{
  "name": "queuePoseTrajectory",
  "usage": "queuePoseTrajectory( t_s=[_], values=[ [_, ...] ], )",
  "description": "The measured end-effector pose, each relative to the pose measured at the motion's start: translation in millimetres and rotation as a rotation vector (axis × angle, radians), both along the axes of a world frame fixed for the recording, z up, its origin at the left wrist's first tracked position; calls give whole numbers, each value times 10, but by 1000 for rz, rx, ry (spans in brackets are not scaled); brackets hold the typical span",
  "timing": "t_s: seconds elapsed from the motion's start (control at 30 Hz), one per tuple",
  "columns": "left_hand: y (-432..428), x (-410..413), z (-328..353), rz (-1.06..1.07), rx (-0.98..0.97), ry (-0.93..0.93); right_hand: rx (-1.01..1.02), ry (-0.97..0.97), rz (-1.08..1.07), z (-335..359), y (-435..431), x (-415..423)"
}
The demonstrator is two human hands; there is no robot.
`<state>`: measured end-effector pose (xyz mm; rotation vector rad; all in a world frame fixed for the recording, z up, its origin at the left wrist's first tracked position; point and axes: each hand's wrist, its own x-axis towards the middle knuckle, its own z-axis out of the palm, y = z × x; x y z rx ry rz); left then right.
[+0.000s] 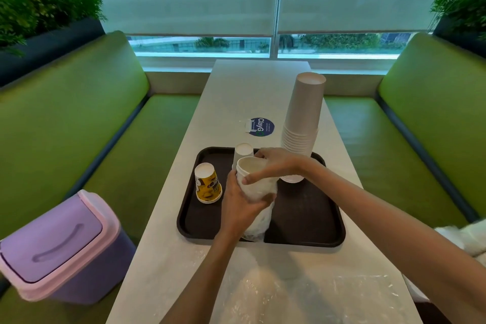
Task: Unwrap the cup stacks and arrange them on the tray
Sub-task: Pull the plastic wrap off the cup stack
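Table (249,92). Tray (302,231), dark. Tall cup stack (305,113): tray's far right corner, bare. Wrapped cup stack (259,188): above tray's middle, lower half in film; likely light, crushable, film slippery; best gripped gently round bare upper wall. Hands: left hand (236,208) clasps its side, right hand (276,163) clamps its top.

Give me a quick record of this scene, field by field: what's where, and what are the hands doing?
Tray: dark tray on the white table
On tray: tall white cup stack, yellow printed cups, small white cups, all upside down
Held: wrapped cup stack, above the tray
Left hand: grips the stack's side
Right hand: holds its top end
Loose wrap: clear plastic on the near table
Bin: purple bin, left of the table
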<state>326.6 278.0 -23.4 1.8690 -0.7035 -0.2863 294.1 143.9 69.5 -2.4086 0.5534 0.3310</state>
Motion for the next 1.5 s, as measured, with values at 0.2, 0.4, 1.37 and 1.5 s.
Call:
queuePoseTrajectory(
  t_s=[0.2, 0.4, 1.37, 1.5],
  values=[
    [56, 18, 310, -76, 39, 46, -45, 22, 8, 271, -15, -43],
    [155, 20, 463, -196, 70, 127, 139, 67, 54, 518, -92, -140],
    [299, -174, 429, -370, 95, 263, -13, -95, -56, 783, -86, -375],
    [369, -227, 307, -350, 119, 269, 8, -144, -87, 883, -167, -411]
  ],
)
